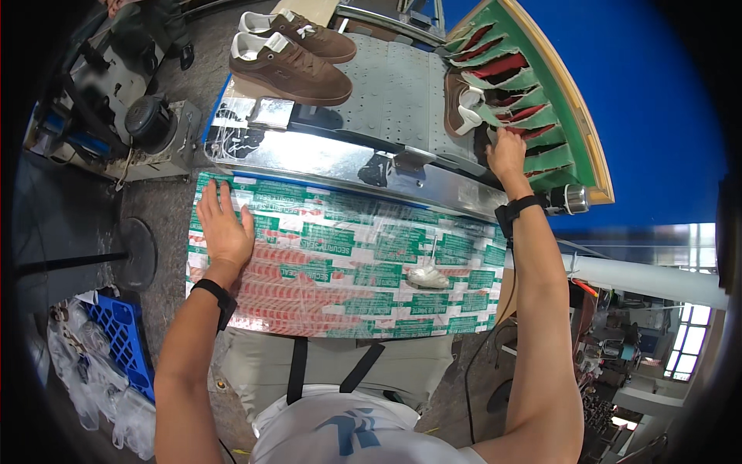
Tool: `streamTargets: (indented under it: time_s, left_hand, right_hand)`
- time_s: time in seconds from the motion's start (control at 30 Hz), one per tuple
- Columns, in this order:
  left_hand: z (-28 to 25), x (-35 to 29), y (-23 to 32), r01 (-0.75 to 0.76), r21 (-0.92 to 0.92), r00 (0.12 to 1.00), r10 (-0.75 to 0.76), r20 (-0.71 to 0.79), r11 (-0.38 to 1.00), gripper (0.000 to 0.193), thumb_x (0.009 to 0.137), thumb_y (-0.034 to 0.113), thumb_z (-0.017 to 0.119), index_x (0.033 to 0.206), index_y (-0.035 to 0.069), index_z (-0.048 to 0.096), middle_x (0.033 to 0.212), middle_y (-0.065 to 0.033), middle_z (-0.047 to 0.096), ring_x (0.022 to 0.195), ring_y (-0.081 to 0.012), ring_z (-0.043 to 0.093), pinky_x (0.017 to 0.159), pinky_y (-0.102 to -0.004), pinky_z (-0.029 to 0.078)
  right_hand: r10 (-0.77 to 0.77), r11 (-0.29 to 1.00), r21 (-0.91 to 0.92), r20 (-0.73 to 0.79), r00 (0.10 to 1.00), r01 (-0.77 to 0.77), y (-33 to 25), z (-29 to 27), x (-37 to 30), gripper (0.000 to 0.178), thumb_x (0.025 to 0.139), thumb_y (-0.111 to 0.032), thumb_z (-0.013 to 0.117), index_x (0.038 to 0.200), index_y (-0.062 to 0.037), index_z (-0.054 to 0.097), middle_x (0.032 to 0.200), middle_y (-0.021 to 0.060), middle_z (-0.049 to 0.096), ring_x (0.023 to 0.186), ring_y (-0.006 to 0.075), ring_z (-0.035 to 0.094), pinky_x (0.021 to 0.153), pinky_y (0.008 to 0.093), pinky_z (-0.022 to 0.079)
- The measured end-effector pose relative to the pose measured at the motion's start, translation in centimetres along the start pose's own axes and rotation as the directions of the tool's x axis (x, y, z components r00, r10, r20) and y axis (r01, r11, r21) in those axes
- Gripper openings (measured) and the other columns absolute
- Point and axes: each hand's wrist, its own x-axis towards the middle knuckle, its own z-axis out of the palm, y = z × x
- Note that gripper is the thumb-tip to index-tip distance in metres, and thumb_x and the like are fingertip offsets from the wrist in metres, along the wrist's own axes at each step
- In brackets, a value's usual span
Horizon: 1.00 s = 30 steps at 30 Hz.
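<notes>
My left hand (226,226) lies flat, fingers spread, at the left end of a board covered in green, white and red printed tape (309,267). Stretched forward, my right hand (508,158) has its fingers bent down on a dark brown shoe (481,145), most of which the hand and cloth strips hide. Just beyond it, another brown shoe (457,112) with white lining rests on the perforated grey conveyor belt (394,85), against the slit green and red curtain (518,93). A small whitish crumpled piece (427,277) sits on the taped board.
A pair of brown sneakers (294,69) stands on a board at the far left of the belt. A shiny metal rail (325,158) runs between belt and taped board. A metal knob (570,199) juts out near my right wrist. At left are a motor (148,116) and a blue crate (120,340).
</notes>
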Motion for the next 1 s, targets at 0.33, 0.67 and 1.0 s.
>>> streamTargets:
  time_s: [0.33,0.67,1.0]
  left_hand:
    - [-0.2,0.1,-0.1,0.048,-0.019,0.999,-0.048,-0.015,0.999,0.069,0.1,0.027,0.064,0.158,-0.004,0.043,0.169,-0.0306,0.035,0.159,-0.0482,0.03,0.132,-0.0635,0.019]
    - [-1.0,-0.3,-0.1,0.095,-0.066,0.995,-0.092,0.046,0.993,0.068,0.1,0.025,0.063,0.157,-0.005,0.043,0.168,-0.0307,0.034,0.159,-0.0485,0.029,0.132,-0.063,0.019]
    - [-0.8,0.3,-0.3,0.135,-0.063,0.983,-0.126,0.133,0.989,0.069,0.105,0.034,0.054,0.16,-0.005,0.041,0.172,-0.0281,0.032,0.164,-0.0437,0.022,0.135,-0.0601,0.014]
  right_hand:
    - [-0.141,0.808,0.588,0.143,0.98,0.03,-5.4,-0.1,4.9,0.067,0.085,-0.029,0.089,0.146,-0.015,0.067,0.122,0.0224,0.078,0.113,0.0386,0.075,0.098,0.0443,0.057]
    - [0.024,-0.059,0.972,0.23,0.973,-0.229,-13.8,-4.4,9.2,0.039,0.102,-0.016,0.077,0.139,-0.0062,0.07,0.121,0.0055,0.077,0.099,0.0172,0.075,0.085,0.0348,0.061]
    - [-0.046,-0.605,0.765,0.241,0.969,-0.219,-18.4,-16.5,9.7,0.06,0.118,-0.052,0.039,0.154,-0.0067,0.056,0.152,0.0161,0.065,0.137,0.0359,0.064,0.118,0.0539,0.05]
